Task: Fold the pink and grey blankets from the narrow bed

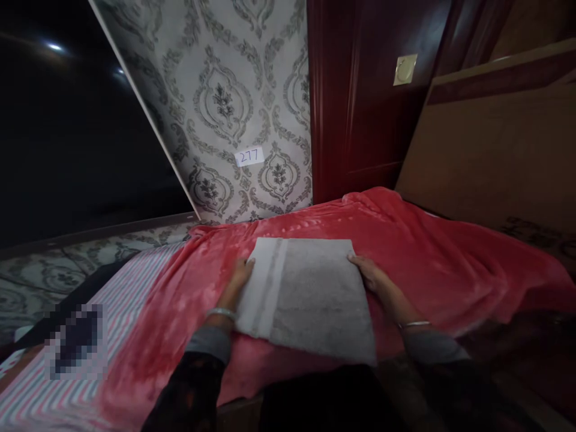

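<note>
A grey towel (321, 294) with a paler band along its left side is spread between my hands over a red plush blanket (432, 258). At the towel's left edge, my left hand (240, 275) is closed, its thumb on top and the other fingers hidden below. My right hand (366, 271) pinches the opposite edge near the far right corner, thumb uppermost. The towel's far edge is nearly straight, and its near right corner hangs toward me. A bangle circles each wrist.
Striped cloth (135, 288) extends to the left, with a pixelated patch over it. A large black screen (81, 120) stands at the left. Behind are patterned wallpaper with a paper label (249, 156) reading 277, and a dark red door (360, 96). A cardboard panel (499, 144) leans at the right.
</note>
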Motion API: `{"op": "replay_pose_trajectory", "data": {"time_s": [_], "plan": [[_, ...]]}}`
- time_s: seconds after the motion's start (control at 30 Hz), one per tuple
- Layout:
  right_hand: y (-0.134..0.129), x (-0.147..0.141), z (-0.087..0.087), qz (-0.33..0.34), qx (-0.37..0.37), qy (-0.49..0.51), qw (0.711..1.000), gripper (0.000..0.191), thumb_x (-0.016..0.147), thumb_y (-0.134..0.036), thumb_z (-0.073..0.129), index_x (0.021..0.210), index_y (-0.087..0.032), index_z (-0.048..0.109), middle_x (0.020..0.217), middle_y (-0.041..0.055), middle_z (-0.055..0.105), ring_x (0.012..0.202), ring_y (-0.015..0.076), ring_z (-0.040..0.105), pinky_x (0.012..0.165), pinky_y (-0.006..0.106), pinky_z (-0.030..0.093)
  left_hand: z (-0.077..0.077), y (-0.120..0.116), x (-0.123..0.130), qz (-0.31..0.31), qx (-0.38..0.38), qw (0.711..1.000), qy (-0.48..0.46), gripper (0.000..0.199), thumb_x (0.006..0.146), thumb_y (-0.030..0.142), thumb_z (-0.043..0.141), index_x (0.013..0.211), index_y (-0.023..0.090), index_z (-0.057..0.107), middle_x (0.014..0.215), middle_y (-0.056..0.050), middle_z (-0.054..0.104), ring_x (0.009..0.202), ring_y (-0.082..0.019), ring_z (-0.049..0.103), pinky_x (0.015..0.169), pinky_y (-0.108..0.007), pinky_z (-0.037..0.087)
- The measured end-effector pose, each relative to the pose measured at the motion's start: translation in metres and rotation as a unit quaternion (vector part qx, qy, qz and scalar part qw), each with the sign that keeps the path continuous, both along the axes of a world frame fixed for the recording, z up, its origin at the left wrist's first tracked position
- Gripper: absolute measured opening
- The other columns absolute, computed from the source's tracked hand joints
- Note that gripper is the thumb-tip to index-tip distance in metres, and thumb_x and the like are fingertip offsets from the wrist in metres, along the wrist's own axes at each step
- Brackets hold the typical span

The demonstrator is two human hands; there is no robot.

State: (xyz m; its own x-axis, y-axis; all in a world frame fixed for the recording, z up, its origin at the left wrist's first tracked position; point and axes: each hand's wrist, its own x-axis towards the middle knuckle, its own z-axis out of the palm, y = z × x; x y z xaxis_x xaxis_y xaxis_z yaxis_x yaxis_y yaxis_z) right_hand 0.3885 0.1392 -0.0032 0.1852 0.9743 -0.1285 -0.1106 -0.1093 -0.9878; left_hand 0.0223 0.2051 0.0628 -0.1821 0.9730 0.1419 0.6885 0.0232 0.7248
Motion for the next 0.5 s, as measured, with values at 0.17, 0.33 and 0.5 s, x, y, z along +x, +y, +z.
{"op": "replay_pose_trajectory", "data": {"time_s": [0.17, 0.33, 0.5], "plan": [[0.0, 0.001, -0.013, -0.01, -0.029, 0.036, 0.999, 0.026, 0.085, -0.046, 0.066, 0.086, -0.02, 0.067, 0.084, 0.0119, 0.074, 0.08, 0.0265, 0.071, 0.075, 0.038, 0.059, -0.025, 0.004, -0.004, 0.014, -0.034, 0.997, 0.066, 0.031, 0.085, 0.046, 0.058, 0.07, 0.02, 0.063, 0.071, -0.012, 0.067, 0.086, -0.034, 0.069, 0.082, -0.044, 0.052], [-0.001, -0.001, -0.015, -0.022, -0.018, 0.05, 0.998, 0.039, 0.075, -0.046, 0.076, 0.1, -0.017, 0.068, 0.092, 0.0133, 0.075, 0.082, 0.0275, 0.071, 0.075, 0.038, 0.059, -0.028, 0.007, -0.006, 0.023, -0.022, 0.995, 0.094, 0.033, 0.088, 0.047, 0.054, 0.073, 0.019, 0.064, 0.078, -0.017, 0.068, 0.092, -0.039, 0.068, 0.084, -0.048, 0.051], [-0.001, -0.003, -0.017, -0.033, 0.001, 0.015, 0.999, 0.044, 0.071, -0.049, 0.078, 0.099, -0.016, 0.07, 0.097, 0.0136, 0.075, 0.087, 0.0293, 0.071, 0.075, 0.039, 0.058, -0.034, 0.008, -0.01, 0.02, -0.012, 0.998, 0.051, 0.029, 0.084, 0.049, 0.059, 0.072, 0.022, 0.062, 0.07, -0.011, 0.064, 0.088, -0.038, 0.068, 0.082, -0.048, 0.052]]}}
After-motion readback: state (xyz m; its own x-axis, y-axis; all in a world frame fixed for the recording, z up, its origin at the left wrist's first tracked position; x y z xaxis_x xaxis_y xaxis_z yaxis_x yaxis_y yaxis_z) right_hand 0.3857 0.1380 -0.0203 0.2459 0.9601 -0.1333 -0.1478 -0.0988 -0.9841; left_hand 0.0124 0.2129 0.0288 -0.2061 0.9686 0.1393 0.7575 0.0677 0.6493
